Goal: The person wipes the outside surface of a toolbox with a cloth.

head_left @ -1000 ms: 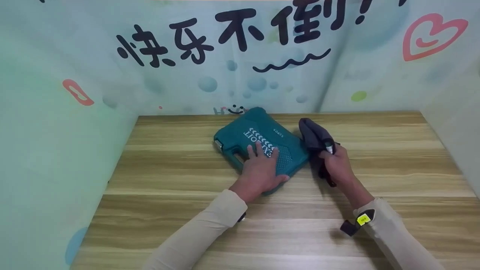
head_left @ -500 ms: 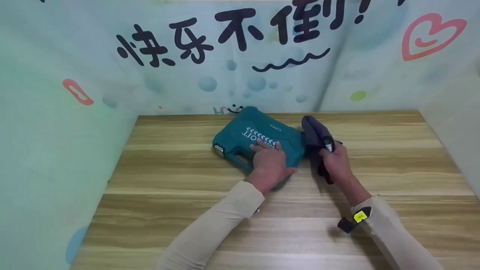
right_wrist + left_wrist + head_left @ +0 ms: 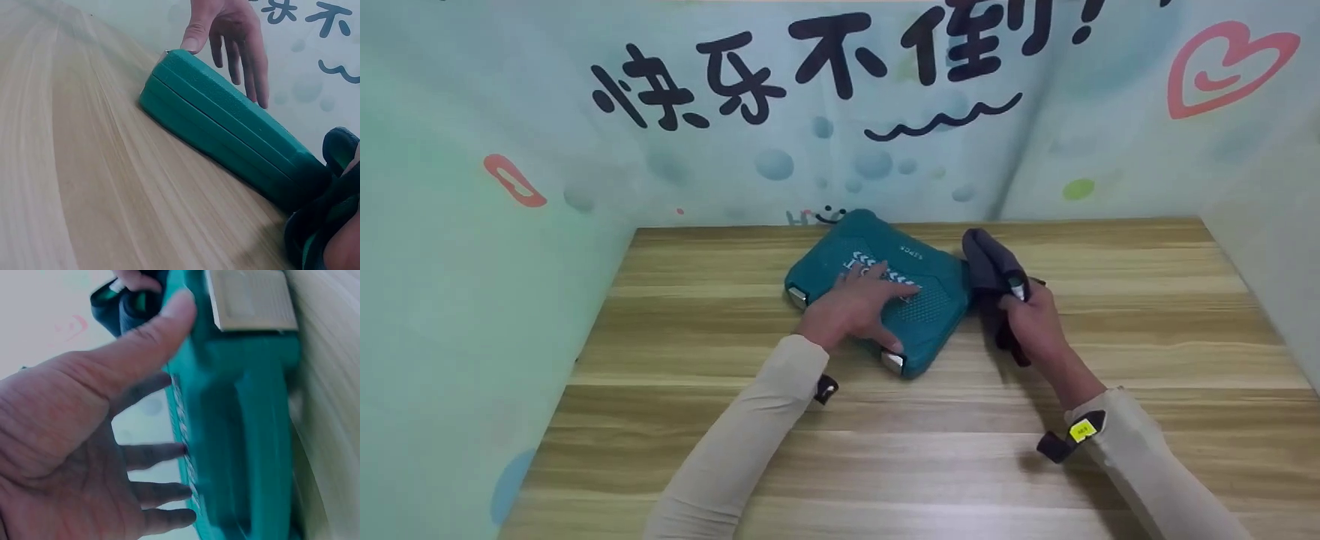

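Wood-grain table, teal case beneath the left hand.

We list one case, teal, with white lettering and chevrons, a dotted panel and silver latches; one fabric item, dark grey-purple; two sleeves, plain cream; one wrist strap, black, with a bright yellow label; one tabletop, wood-grained in bands of pale tan and brown. We further note a backdrop, pale blue-green, bearing black characters, blue spots, a lime oval and a pink heart.
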Tool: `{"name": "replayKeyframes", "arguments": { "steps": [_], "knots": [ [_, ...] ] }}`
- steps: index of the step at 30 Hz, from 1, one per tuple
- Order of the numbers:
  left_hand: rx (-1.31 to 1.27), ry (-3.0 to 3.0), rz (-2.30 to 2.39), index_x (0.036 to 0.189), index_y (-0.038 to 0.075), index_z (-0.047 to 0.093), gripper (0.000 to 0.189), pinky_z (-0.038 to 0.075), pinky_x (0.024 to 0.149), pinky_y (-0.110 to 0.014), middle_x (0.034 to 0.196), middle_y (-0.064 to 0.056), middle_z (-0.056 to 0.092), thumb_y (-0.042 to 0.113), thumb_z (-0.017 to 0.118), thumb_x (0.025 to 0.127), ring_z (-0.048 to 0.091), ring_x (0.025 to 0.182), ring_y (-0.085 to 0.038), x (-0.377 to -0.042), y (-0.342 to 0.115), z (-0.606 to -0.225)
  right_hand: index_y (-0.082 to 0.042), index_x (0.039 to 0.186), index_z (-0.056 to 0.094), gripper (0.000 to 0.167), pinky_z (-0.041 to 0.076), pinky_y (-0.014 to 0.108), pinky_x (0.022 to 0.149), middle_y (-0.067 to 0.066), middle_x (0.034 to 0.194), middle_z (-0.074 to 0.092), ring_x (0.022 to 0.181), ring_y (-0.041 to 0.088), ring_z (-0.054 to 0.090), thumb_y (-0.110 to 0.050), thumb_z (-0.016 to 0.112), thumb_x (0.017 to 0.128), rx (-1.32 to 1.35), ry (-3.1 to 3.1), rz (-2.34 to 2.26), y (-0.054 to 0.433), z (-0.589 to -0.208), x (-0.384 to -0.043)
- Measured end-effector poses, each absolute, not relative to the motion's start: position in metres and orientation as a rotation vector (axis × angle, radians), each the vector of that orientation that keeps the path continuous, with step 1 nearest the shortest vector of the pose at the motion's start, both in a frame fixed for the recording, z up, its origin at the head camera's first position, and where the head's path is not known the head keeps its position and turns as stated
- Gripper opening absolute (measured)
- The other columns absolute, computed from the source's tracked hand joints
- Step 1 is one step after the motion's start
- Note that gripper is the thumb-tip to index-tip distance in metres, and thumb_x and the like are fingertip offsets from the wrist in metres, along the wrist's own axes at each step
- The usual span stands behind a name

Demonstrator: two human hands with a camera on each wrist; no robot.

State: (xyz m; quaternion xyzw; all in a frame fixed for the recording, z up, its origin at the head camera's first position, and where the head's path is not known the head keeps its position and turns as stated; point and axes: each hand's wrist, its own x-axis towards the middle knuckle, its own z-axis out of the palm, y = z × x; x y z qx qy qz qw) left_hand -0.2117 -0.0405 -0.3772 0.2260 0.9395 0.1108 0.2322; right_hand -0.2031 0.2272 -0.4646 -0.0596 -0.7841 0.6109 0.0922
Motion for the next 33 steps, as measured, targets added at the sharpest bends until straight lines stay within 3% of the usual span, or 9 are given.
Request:
{"name": "replayKeyframes", "arguments": {
  "steps": [4,9,14,18,23,25,28,31,33],
  "knots": [
    [0.634,2.559,0.323,0.159,0.04,0.033,0.099,0.006,0.117,-0.06,0.17,-0.009,0.002,0.046,0.088,0.077,-0.008,0.149,-0.049,-0.216,-0.047,-0.381,0.013,0.092,0.058,0.011,0.042,0.025,0.071,0.011,0.086,0.053,0.079,0.019,0.051,0.011,0.056,0.081,-0.15,-2.344,1.807,0.227,-0.465,-0.203],
    [0.667,2.555,0.305,0.159,0.043,0.03,0.102,0.006,0.116,-0.061,0.17,-0.007,-0.001,0.049,0.087,0.075,-0.01,0.148,-0.05,-0.217,-0.049,-0.384,0.014,0.1,0.061,0.019,0.042,0.025,0.075,0.015,0.094,0.057,0.084,0.021,0.052,0.011,0.056,0.082,-0.129,-2.354,1.815,0.229,-0.464,-0.202],
    [0.699,2.575,0.246,0.16,0.044,0.027,0.101,0.01,0.116,-0.062,0.17,-0.008,0.001,0.056,0.083,0.077,-0.006,0.148,-0.052,-0.213,-0.049,-0.387,0.007,0.085,0.056,0.006,0.04,0.026,0.066,0.009,0.082,0.05,0.074,0.019,0.049,0.012,0.056,0.081,-0.128,-2.342,1.81,0.231,-0.465,-0.2],
    [0.679,2.594,0.237,0.16,0.044,0.027,0.099,0.012,0.115,-0.064,0.169,-0.01,0.002,0.058,0.081,0.078,-0.003,0.147,-0.054,-0.205,-0.044,-0.388,0.007,0.086,0.055,0.006,0.039,0.026,0.065,0.008,0.081,0.047,0.073,0.018,0.047,0.012,0.055,0.081,-0.134,-2.322,1.839,0.233,-0.466,-0.198],
    [0.604,2.635,0.178,0.161,0.043,0.024,0.099,0.015,0.113,-0.066,0.169,-0.013,0.004,0.063,0.077,0.079,0.002,0.146,-0.057,-0.195,-0.036,-0.388,0.013,0.097,0.059,0.014,0.041,0.026,0.07,0.01,0.088,0.051,0.08,0.02,0.049,0.01,0.055,0.084,-0.157,-2.317,1.848,0.232,-0.465,-0.198],
    [0.584,2.655,0.156,0.161,0.042,0.023,0.099,0.018,0.112,-0.067,0.169,-0.015,0.005,0.065,0.075,0.08,0.006,0.145,-0.059,-0.192,-0.032,-0.389,0.014,0.108,0.061,0.024,0.042,0.025,0.075,0.01,0.095,0.055,0.086,0.021,0.051,0.009,0.054,0.085,-0.161,-2.315,1.855,0.231,-0.465,-0.197],
    [0.574,2.692,0.104,0.162,0.04,0.023,0.098,0.024,0.108,-0.069,0.167,-0.019,0.009,0.068,0.071,0.081,0.012,0.142,-0.061,-0.186,-0.025,-0.39,0.013,0.103,0.06,0.019,0.042,0.026,0.074,0.01,0.092,0.055,0.084,0.021,0.051,0.01,0.054,0.086,-0.187,-2.287,1.87,0.23,-0.464,-0.198],
    [0.564,2.739,0.027,0.163,0.039,0.021,0.098,0.03,0.106,-0.069,0.166,-0.021,0.014,0.074,0.065,0.082,0.02,0.14,-0.062,-0.18,-0.02,-0.393,0.008,0.088,0.056,0.004,0.041,0.027,0.067,0.009,0.083,0.049,0.076,0.02,0.049,0.011,0.054,0.085,-0.214,-2.275,1.857,0.228,-0.465,-0.199],
    [0.547,2.767,-0.026,0.163,0.039,0.02,0.099,0.033,0.105,-0.068,0.165,-0.021,0.016,0.078,0.061,0.081,0.025,0.139,-0.061,-0.177,-0.016,-0.395,0.005,0.084,0.054,0.006,0.04,0.027,0.065,0.008,0.081,0.047,0.074,0.019,0.048,0.01,0.055,0.086,-0.207,-2.276,1.845,0.227,-0.464,-0.199]
  ]
}}
